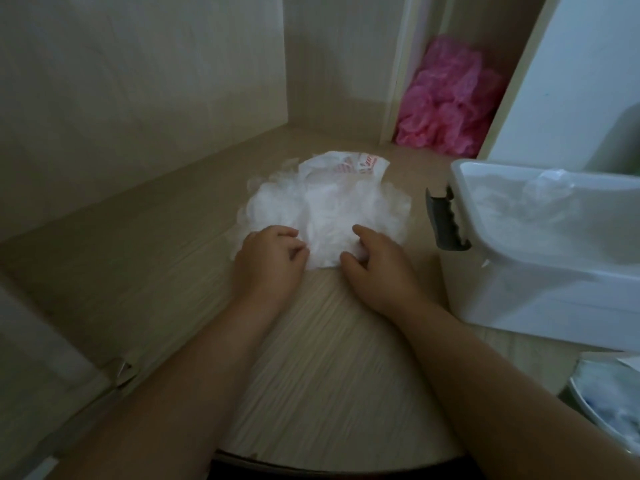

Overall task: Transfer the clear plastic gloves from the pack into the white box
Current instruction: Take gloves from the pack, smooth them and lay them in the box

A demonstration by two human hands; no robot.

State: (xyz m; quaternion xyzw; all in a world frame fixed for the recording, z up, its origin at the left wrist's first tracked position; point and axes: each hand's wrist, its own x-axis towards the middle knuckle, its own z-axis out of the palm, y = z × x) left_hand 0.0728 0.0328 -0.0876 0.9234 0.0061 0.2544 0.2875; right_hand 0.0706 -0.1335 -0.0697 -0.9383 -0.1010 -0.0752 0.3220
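My left hand (270,261) and right hand (374,265) lie side by side on a pale wood-grain tabletop (156,278). Both are at the near edge of a heap of clear crinkled plastic gloves (325,209). The fingers of both hands are curled and grip that edge, the left at its near-left and the right at its near-right. A white plastic pack with red print (346,166) lies on the heap's far side. To the right stands an open white plastic box (540,289) with a grey latch (446,220) on its left wall and some clear plastic inside. Crumpled pink plastic (446,98) sits in a far-right nook.
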